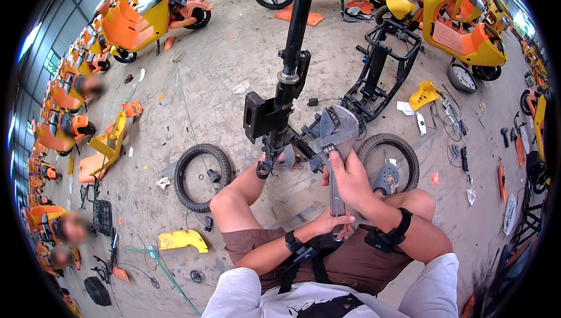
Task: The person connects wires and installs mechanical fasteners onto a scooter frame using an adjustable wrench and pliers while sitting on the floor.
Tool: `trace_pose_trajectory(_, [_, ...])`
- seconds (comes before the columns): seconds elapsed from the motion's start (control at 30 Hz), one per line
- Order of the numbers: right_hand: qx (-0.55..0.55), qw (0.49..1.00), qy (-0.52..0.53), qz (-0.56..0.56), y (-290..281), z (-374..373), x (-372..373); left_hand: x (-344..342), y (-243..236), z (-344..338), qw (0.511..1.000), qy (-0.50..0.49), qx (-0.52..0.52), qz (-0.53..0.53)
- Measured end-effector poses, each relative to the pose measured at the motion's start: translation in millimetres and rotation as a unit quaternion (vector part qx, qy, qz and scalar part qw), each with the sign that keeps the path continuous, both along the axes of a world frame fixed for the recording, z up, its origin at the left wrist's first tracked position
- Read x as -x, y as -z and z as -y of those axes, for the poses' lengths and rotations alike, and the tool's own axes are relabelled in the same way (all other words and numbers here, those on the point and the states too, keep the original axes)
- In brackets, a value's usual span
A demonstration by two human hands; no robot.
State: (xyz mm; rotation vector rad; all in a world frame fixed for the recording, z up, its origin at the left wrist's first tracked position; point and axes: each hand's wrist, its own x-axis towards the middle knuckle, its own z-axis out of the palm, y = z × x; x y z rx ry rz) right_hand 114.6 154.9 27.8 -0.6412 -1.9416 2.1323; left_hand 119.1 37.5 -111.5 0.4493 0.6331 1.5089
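One large adjustable wrench is held just right of the central black frame, its near end closed in the left hand and its upper handle wrapped by the right hand, both hands apparently spaced so its weight is shared. Two tyres, a left tyre and a right tyre, are laid flat, presumably so neither rolls

Wrench grey; frame black; 2 tyres black; shorts brown.
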Motion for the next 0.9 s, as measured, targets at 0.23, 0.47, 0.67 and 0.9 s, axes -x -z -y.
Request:
trace_pose_trajectory(0.23, [0.058,0.997,0.043,-0.022,-16,-4,0,2,-45,-3,0.988,-0.028,0.083,-0.13])
trace_pose_trajectory(0.47, [-0.047,0.995,0.046,-0.078,-53,-46,27,17,-70,-7,0.961,-0.031,0.137,-0.238])
trace_pose_trajectory(0.67, [-0.287,0.958,0.024,0.002,-83,-92,63,85,-124,-34,0.959,-0.124,0.141,-0.213])
trace_pose_trajectory(0.9, [-0.527,0.85,0.02,0.013,-93,-110,75,129,-119,-35,0.938,-0.23,0.093,-0.241])
